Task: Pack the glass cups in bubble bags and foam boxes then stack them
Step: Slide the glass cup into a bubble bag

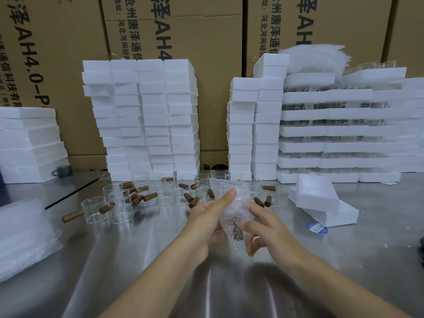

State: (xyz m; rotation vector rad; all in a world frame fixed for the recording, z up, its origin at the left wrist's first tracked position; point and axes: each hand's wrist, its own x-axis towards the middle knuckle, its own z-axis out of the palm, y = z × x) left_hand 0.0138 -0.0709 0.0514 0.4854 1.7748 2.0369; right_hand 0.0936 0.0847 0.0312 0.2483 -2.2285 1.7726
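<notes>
Just above the shiny steel counter (137, 260), both hands clasp a clear bubble-wrap bag (229, 191). The left hand (204, 219) wraps it from the left, and the right hand (266, 228) pinches its right edge. A brown wooden handle (237, 228) shows through the bag. Loose clear glass cups (94, 203) stand behind, in front of stacked white foam boxes (146, 115).

On the steel bench (137, 260), wooden-handled glass cups (119, 198) cluster before stacks of white foam boxes (149, 115), cardboard cartons (213, 53) behind; two loose foam boxes (316, 196) lie right; nearest, left hand (206, 223) and right hand (268, 228) hold a plastic bubble bag (229, 203)
</notes>
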